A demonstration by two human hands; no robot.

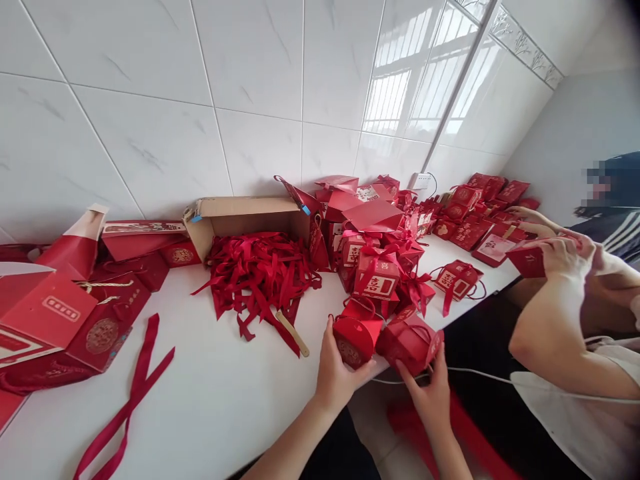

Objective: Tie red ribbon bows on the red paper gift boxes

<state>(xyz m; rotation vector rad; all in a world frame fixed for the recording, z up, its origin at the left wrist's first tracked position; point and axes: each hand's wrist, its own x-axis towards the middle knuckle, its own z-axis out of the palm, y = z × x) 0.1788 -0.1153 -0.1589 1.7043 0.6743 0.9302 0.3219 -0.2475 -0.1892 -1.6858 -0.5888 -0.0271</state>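
My left hand is closed around a small red gift box with a round gold emblem and a cord handle. Beside it, my right hand grips a second red gift box, thumb at its near side and fingers behind its right edge. Both boxes are at the table's front edge, close to each other. Just behind them stands a red box tied with ribbon, part of a heap of similar boxes. The undersides of the two held boxes are hidden.
A cardboard box lies on its side, spilling red ribbons onto the white table. A tan-handled tool rests by them. Larger red boxes fill the left. At right, co-workers' hands hold another red box.
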